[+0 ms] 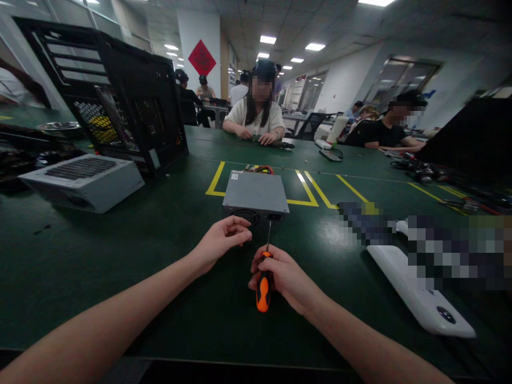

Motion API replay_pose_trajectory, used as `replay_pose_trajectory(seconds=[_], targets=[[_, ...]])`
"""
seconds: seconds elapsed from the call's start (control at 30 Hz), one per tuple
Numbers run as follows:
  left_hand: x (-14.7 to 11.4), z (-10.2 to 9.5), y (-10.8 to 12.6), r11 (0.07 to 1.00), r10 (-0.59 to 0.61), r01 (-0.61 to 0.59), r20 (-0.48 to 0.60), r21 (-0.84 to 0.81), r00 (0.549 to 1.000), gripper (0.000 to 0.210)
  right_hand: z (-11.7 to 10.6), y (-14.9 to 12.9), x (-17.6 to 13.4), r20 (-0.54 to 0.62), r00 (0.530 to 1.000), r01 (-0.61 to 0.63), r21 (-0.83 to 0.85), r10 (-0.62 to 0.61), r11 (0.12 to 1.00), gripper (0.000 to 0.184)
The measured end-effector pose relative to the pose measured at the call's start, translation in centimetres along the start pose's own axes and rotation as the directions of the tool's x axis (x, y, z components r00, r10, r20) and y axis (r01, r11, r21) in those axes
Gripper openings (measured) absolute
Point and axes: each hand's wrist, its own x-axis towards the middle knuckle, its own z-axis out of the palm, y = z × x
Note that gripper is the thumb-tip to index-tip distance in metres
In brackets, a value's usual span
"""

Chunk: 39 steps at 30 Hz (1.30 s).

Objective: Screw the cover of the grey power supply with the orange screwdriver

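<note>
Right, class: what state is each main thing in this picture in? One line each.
Middle power supply, lying flat, closed.
Screwdriver, pointing at the middle power supply; whether it touches is unclear.
Right hand, closed around the screwdriver.
Left hand, fingers curled; anything held can't be told.
Left power supply, lying on the table.
Case, standing, open-sided.
Ceiling lights, lit.

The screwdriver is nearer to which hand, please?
Right: the right hand holds the screwdriver; the left hand is apart from it, to its left, by the grey metal box.
</note>
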Motion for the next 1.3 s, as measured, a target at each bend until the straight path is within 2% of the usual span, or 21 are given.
replay_pose_trajectory(seconds=[0.13, 0.27, 0.43, 0.53, 0.73, 1.3], targets=[[0.6, 0.5, -0.4, 0.999, 0.002, -0.004, -0.052, -0.043, 0.999, 0.031, 0.9, 0.1, -1.0, 0.072, 0.997, -0.006, 0.002, 0.005, 1.0, 0.019], [1.8, 1.8, -1.2, 0.981, -0.074, 0.061, -0.064, -0.186, 0.995, 0.028, 1.4, 0.3, -1.8, 0.116, 0.993, -0.019, -0.009, 0.02, 1.0, 0.018], [3.1, 3.3, -1.7, 0.905, -0.186, 0.15, -0.052, -0.399, 0.981, 0.017, 0.7, 0.7, -2.1, 0.106, 0.994, -0.034, -0.035, 0.038, 0.999, 0.018], [3.4, 3.6, -1.8, 0.875, -0.202, 0.156, -0.053, -0.459, 0.978, 0.016, 0.0, 0.8, -2.1, 0.12, 0.992, -0.021, -0.042, 0.026, 0.999, 0.018], [3.1, 3.5, -1.9, 0.86, -0.193, 0.146, -0.046, -0.489, 0.98, 0.016, -0.5, 0.9, -1.8, 0.183, 0.983, 0.013, -0.058, -0.002, 0.998, 0.017], [3.1, 3.2, -1.5, 0.844, -0.227, 0.19, -0.013, -0.502, 0.974, 0.017, -0.7, 1.2, -1.1, 0.194, 0.981, 0.002, -0.064, 0.01, 0.998, 0.018]])
